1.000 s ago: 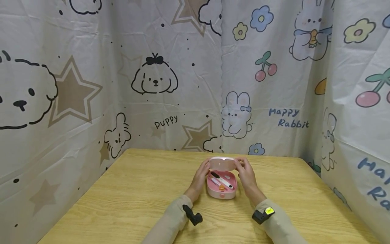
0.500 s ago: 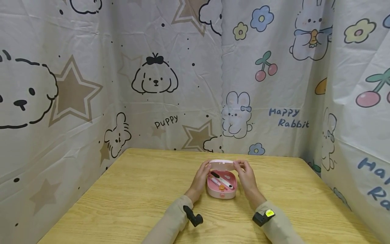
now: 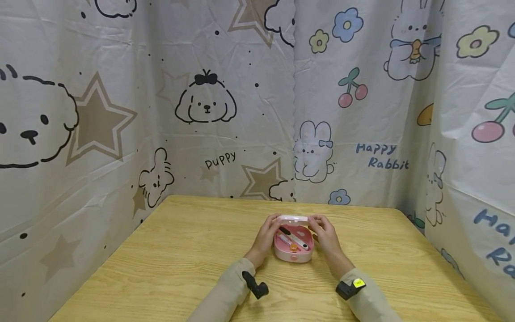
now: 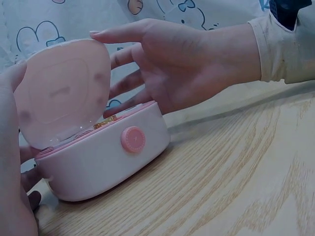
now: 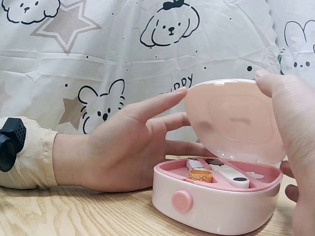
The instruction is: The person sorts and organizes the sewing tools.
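A small pink-and-white box (image 3: pixel 293 258) with a round pink button (image 5: pixel 181 201) on its front stands on the table. Its raised pink lid (image 5: pixel 231 115) tilts up from the back edge. My left hand (image 3: pixel 263 239) holds the lid's left side, thumb at the rim and fingers behind it. On the other side my right hand (image 3: pixel 327 240) holds the lid likewise, thumb on its upper corner. Inside the box lie a slim white tool with a black end (image 3: pixel 294 238), a small clear-and-white piece (image 5: pixel 195 164) and an orange dotted ring-shaped piece (image 5: pixel 201 175).
The wood-grain table (image 3: pixel 181 255) spreads out around the box. Printed curtains (image 3: pixel 209 147) with puppies, stars and rabbits hang behind and on both sides. A black wrist camera (image 3: pixel 255 285) is strapped over the left sleeve, and another (image 3: pixel 350 288) over the right.
The lid has come down and forward somewhat, both hands moving with it. It looks narrower from above now. The box and its contents have stayed in place.
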The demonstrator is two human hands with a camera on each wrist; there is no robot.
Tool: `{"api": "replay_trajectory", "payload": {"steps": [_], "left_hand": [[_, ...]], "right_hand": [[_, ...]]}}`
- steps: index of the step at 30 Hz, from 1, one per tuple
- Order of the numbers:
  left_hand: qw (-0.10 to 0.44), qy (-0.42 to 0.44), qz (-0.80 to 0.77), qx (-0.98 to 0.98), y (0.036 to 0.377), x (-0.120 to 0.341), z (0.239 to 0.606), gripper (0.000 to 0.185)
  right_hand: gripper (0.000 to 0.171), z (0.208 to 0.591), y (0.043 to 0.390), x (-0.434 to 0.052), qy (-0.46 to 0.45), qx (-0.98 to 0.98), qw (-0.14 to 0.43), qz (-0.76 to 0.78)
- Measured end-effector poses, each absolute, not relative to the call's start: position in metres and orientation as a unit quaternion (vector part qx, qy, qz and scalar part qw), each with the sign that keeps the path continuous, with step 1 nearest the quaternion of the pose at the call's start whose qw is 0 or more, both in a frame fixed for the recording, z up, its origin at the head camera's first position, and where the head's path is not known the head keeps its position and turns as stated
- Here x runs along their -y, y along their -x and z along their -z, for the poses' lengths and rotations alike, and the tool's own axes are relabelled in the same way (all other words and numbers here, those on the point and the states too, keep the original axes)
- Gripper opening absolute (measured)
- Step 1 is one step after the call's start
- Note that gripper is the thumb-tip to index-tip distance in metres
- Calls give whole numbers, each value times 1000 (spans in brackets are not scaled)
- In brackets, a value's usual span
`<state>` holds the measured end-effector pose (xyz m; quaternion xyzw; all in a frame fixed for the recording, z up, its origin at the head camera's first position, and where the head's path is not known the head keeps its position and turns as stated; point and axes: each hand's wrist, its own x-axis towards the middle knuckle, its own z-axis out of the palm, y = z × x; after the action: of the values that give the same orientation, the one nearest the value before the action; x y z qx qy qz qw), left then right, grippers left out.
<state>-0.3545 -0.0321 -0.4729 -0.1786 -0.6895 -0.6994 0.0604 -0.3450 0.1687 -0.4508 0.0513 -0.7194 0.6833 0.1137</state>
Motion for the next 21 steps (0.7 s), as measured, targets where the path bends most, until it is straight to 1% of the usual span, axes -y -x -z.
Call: {"api": "replay_trajectory", "payload": {"steps": [6,12,21], "left_hand": [[47,176,699,692,357,34,475,51],[38,180,703,687,360,37,478,50],[-6,199,700,686,363,46,477,50]], "right_hand": [[46,457,349,-176,-68,708,76,-698],[50,456,345,-177,-76,696,48,-713],[46,463,349,-187,-94,692,28,-715]]}}
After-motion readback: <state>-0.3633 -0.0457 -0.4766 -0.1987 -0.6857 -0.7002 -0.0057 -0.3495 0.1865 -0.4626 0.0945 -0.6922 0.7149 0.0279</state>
